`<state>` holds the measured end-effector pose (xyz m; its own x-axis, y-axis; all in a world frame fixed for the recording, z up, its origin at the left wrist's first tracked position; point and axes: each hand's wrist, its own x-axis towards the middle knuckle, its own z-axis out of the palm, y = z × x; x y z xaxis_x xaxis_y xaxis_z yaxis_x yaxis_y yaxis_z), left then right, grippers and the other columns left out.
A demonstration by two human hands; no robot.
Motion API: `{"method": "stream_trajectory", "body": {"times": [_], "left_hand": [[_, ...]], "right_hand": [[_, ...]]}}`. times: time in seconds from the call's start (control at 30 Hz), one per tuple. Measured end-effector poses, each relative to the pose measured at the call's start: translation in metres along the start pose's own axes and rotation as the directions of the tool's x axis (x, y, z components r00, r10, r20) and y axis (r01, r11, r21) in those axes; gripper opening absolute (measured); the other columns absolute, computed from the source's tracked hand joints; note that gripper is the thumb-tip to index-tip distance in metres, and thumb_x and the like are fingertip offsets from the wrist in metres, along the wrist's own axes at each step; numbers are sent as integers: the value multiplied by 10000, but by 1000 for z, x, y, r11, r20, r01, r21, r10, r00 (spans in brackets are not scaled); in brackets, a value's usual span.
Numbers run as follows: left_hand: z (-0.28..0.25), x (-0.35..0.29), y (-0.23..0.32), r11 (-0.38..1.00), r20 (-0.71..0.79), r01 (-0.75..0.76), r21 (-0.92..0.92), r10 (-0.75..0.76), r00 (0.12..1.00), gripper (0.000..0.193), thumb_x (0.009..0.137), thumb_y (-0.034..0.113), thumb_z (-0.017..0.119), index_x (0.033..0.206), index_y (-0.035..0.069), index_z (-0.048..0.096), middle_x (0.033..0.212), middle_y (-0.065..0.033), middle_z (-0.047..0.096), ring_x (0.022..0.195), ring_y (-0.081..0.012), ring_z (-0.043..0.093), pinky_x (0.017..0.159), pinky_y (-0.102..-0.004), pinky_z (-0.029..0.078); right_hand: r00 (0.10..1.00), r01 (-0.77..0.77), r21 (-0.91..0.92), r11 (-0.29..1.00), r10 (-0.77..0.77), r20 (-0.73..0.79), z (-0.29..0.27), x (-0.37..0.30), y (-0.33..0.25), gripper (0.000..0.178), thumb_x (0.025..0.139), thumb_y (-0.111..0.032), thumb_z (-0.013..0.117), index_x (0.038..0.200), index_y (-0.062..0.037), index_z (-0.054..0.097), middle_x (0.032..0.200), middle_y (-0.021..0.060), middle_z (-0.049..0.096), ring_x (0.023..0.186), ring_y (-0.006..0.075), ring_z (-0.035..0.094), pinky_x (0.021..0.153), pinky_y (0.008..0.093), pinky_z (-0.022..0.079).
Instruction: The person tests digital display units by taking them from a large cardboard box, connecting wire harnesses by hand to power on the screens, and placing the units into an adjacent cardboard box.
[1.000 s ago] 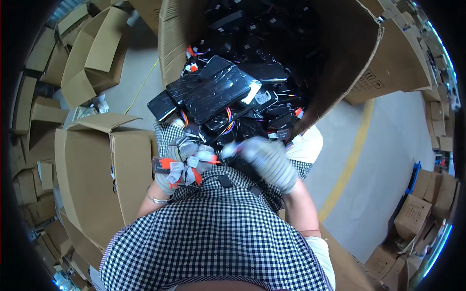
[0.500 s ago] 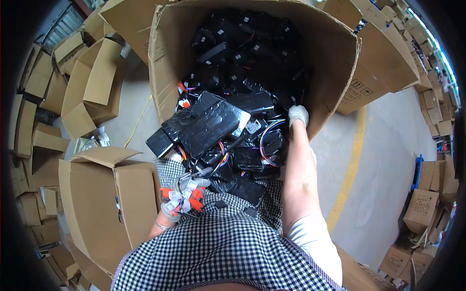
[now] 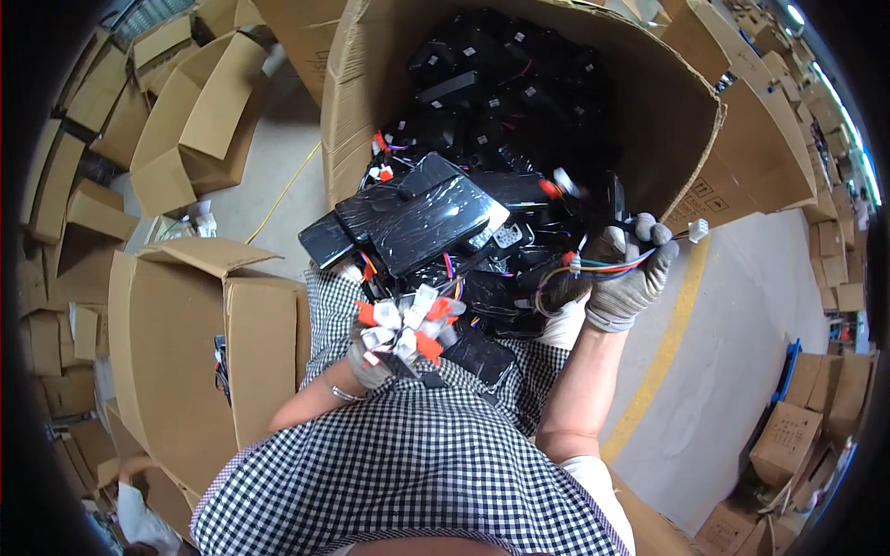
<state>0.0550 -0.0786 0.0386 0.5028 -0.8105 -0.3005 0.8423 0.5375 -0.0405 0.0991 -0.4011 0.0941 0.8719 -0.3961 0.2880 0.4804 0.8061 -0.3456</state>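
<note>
My left hand (image 3: 371, 371), in a grey-white glove, is closed round a bunch of cable connectors (image 3: 405, 326), white and orange-red, low over my checked apron. On the right my gloved right hand (image 3: 623, 295) pinches a loop of multicoloured wires (image 3: 607, 270); a white plug (image 3: 698, 230) sticks out past its fingers. Just ahead, black film-wrapped packs (image 3: 432, 227) lie heaped at the mouth of a big cardboard box (image 3: 345, 130), some down against my lap. Deeper in that box are many more black packs (image 3: 501, 97), dim in shadow. Where the held wires end among the packs is hidden.
To my left stands an open cardboard box (image 3: 176, 352) with raised flaps. More cartons (image 3: 199, 116) are stacked far left, others (image 3: 788, 440) at right. A yellow line (image 3: 663, 357) marks the floor. At lower left another person's arm (image 3: 139, 500) shows.
My right hand has come up out of the box, back toward me and rightward, now with wires in it. The left hand's connector bunch has risen slightly and shifted right.
</note>
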Motion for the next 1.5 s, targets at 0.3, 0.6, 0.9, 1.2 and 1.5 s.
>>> {"method": "stream_trajectory", "body": {"times": [0.3,0.6,0.9,1.2,1.5], "left_hand": [[43,32,5,582,106,-523,623,600,793,557,930,434,483,1354,96,354,1296,-184,497,1156,-286,536,912,-379,496],[29,12,19,519,152,-600,609,666,730,840,811,585,587,1378,30,313,1084,-107,608,1008,-197,605,803,-351,540],[-3,6,6,770,203,-536,346,497,844,512,868,317,588,1219,24,357,1090,-178,526,1027,-261,534,898,-363,459],[-42,-10,19,893,242,-450,-7,439,865,539,843,167,628,1325,86,401,1272,-144,484,1094,-280,547,855,-390,523],[-24,-24,15,363,363,-596,716,535,762,448,865,99,553,1288,27,426,1242,-124,542,1103,-241,566,924,-329,489]], "right_hand": [[899,-390,435,811,438,-11,26,-70,82,222,873,-301,623,796,-107,545,701,-30,370,611,97,372,590,279,380],[784,-608,-223,762,532,-321,-15,-122,69,299,876,-288,628,969,-4,627,932,117,633,850,220,611,773,400,521],[814,-549,-353,757,391,-429,20,-109,109,344,891,-328,601,1039,-18,621,968,78,641,866,190,609,830,334,475],[755,-434,-895,102,583,-300,51,-87,51,252,938,-146,526,1091,34,615,952,78,661,871,132,623,800,292,491],[680,-325,-943,80,713,-174,112,-59,67,214,869,-178,622,968,5,673,668,22,606,570,85,529,545,225,422]]}}
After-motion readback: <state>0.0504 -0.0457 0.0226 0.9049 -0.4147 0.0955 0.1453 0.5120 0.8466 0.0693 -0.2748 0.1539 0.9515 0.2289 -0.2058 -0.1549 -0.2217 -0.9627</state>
